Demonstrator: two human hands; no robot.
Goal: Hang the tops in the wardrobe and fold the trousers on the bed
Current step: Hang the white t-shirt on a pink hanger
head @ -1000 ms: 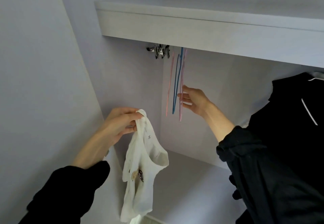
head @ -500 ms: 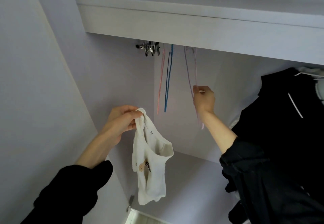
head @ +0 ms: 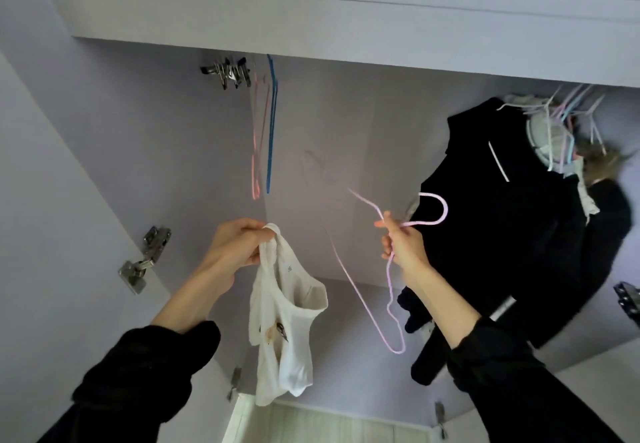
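Lifted off the rail since the earlier frame, pink hanger point(head: 388, 290) now hangs gripped in right hand point(head: 403, 246); left hand point(head: 235, 248) pinches white top point(head: 284, 321) beside it inside wardrobe point(head: 363, 151).

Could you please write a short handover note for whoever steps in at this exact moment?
Left hand grips the small white sleeveless top by its shoulder. Right hand holds a thin pink wire hanger, off the rail. Pink and blue hangers hang empty; a black garment already hangs at right. Left: thread the hanger into the top and hang it. Trousers and bed are out of view.
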